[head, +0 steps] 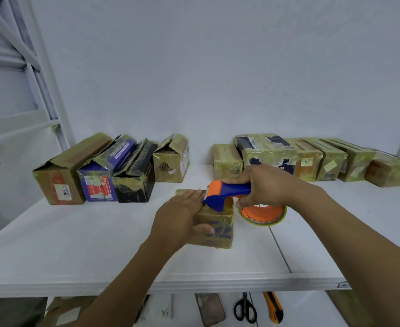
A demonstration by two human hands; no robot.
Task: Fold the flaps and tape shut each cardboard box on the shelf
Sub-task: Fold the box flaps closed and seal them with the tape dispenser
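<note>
While the tape dispenser (227,190) bears on its top, the small box (218,226) sits at the middle of the shelf (76,256), w/ unsealed boxes (95,171) at 10 o'clock and taped boxes (312,159) at 2 o'clock. On the lid lies the left hand (177,215), fingers straight and flat, thumb down the near face. The right hand (265,185) is wrapped round the blue handle. To do it well: press flaps level, draw dispenser steadily toward 3 o'clock, roller firm, no slack. Seam is hidden under the hand, so alignment is prob. fine but unconfirmed.
</note>
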